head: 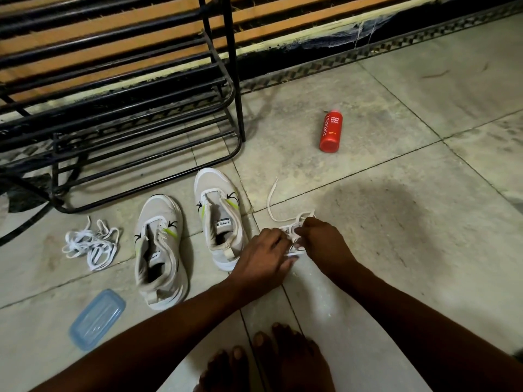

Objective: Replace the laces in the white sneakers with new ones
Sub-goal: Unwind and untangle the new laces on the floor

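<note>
Two white sneakers with yellow-green stripes stand unlaced on the tiled floor, toes pointing away: the left sneaker [160,250] and the right sneaker [219,216]. A loose pile of white laces [90,243] lies left of them. Right of the sneakers, my left hand [261,257] and my right hand [322,241] both pinch a bundle of white lace [291,222] low over the floor. One free end of that lace trails away across the tile. My fingers hide part of the bundle.
A black metal shoe rack [147,120] stands behind the sneakers. A red bottle [331,131] lies on the floor further back right. A clear blue plastic lid [97,318] lies near left. My bare toes [266,360] show at the bottom.
</note>
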The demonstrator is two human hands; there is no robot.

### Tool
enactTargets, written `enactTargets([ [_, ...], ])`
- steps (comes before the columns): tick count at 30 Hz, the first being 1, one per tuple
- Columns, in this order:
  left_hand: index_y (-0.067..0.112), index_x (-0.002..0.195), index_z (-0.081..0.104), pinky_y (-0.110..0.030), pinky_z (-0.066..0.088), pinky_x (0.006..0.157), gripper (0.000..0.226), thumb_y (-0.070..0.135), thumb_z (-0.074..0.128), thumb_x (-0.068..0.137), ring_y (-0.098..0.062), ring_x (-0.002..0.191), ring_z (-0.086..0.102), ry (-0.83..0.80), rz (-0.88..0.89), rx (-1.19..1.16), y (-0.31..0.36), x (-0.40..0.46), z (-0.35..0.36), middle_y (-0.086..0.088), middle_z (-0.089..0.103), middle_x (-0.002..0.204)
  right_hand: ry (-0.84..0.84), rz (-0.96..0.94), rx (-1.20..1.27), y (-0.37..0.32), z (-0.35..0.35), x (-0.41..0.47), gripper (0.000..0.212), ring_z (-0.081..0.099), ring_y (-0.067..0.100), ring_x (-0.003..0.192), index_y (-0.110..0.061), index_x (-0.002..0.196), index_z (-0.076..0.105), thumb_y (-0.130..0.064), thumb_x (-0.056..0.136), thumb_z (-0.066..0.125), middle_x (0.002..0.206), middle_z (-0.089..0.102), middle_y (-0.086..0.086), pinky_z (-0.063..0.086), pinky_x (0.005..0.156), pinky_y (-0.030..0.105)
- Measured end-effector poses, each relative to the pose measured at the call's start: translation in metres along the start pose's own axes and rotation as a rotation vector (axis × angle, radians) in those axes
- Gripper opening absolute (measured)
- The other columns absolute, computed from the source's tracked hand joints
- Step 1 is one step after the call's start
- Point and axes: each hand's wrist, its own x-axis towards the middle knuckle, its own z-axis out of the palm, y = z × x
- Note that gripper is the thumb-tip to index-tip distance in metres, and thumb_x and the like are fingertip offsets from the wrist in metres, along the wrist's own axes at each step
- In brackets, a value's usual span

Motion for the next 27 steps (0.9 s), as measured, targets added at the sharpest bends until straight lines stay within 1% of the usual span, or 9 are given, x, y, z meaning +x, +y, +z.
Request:
enactTargets([
  [3,0.019,0.113,0.066,-0.037,0.047,0.078,0.035,0.046,0.066,0.091,-0.024,0.099,0.057,0.038,-0.024,0.099,0.006,0.007,0.000,0.000,0.062,0.110,0.005,-0.005,0.070,0.000,-0.005,0.000,0.033,0.066,0.032,0.103,-0.010,0.116,0.075,-0.003,0.088,0.058,0.114,0.070,0.012,0.053,0.086,0.039],
  [6,0.020,0.115,0.066,-0.037,0.044,0.078,0.035,0.046,0.064,0.092,-0.023,0.099,0.057,0.038,-0.040,0.109,0.011,0.013,0.001,0.001,0.062,0.110,-0.015,-0.061,0.123,0.001,-0.008,-0.003,0.039,0.068,0.030,0.096,-0.009,0.113,0.076,0.005,0.083,0.055,0.104,0.073,0.013,0.052,0.083,0.039],
  [11,0.018,0.115,0.071,-0.037,0.044,0.078,0.027,0.033,0.063,0.094,-0.027,0.099,0.058,0.031,-0.071,0.036,0.011,0.015,0.003,-0.003,0.064,0.107,0.081,-0.101,0.190,0.007,-0.009,-0.007,0.026,0.069,0.033,0.079,-0.002,0.095,0.076,0.012,0.080,0.059,0.086,0.073,0.016,0.054,0.073,0.039],
  [14,0.013,0.110,0.071,-0.039,0.047,0.078,0.022,0.026,0.063,0.095,-0.029,0.099,0.056,0.027,-0.087,-0.035,0.008,0.016,0.005,-0.007,0.062,0.107,0.153,-0.144,0.195,0.011,-0.009,-0.011,0.027,0.070,0.029,0.077,-0.002,0.093,0.077,0.015,0.077,0.063,0.088,0.074,0.013,0.056,0.069,0.034],
  [18,0.006,0.105,0.066,-0.045,0.051,0.080,0.017,0.019,0.059,0.096,-0.029,0.105,0.055,-0.003,-0.160,-0.114,0.006,0.017,0.007,-0.010,0.054,0.112,0.202,-0.129,0.025,0.018,-0.010,-0.015,0.010,0.065,0.029,0.090,-0.005,0.083,0.074,0.003,0.079,0.070,0.097,0.067,0.007,0.054,0.061,0.037],
  [20,0.007,0.112,0.063,-0.045,0.052,0.081,0.018,0.014,0.057,0.096,-0.028,0.103,0.057,0.010,-0.175,-0.165,0.006,0.018,0.007,-0.009,0.052,0.115,0.194,-0.158,-0.076,0.022,-0.009,-0.014,0.007,0.062,0.033,0.087,-0.004,0.076,0.073,0.003,0.074,0.074,0.093,0.064,0.009,0.050,0.059,0.037],
  [22,0.011,0.125,0.059,-0.041,0.053,0.082,0.028,0.010,0.055,0.097,-0.025,0.102,0.058,0.041,-0.165,-0.203,0.007,0.020,0.005,-0.006,0.052,0.120,0.156,-0.168,-0.173,0.024,-0.006,-0.013,0.008,0.059,0.032,0.086,-0.008,0.072,0.073,-0.001,0.074,0.075,0.093,0.061,0.008,0.044,0.064,0.037],
  [24,0.019,0.128,0.056,-0.033,0.051,0.076,0.030,0.015,0.051,0.099,-0.019,0.098,0.057,0.028,-0.057,-0.118,0.007,0.016,0.004,0.000,0.050,0.120,0.148,-0.140,-0.227,0.023,-0.001,-0.010,0.011,0.058,0.031,0.088,-0.014,0.069,0.071,-0.005,0.074,0.077,0.093,0.060,0.005,0.037,0.070,0.039],
  [27,0.034,0.104,0.056,-0.032,0.042,0.070,0.015,0.043,0.044,0.100,-0.004,0.087,0.054,-0.042,-0.005,-0.053,0.002,0.009,0.011,0.015,0.055,0.102,0.157,-0.089,-0.205,0.022,0.001,-0.007,0.013,0.058,0.031,0.092,-0.015,0.068,0.071,-0.011,0.075,0.081,0.092,0.059,0.003,0.032,0.073,0.042],
])
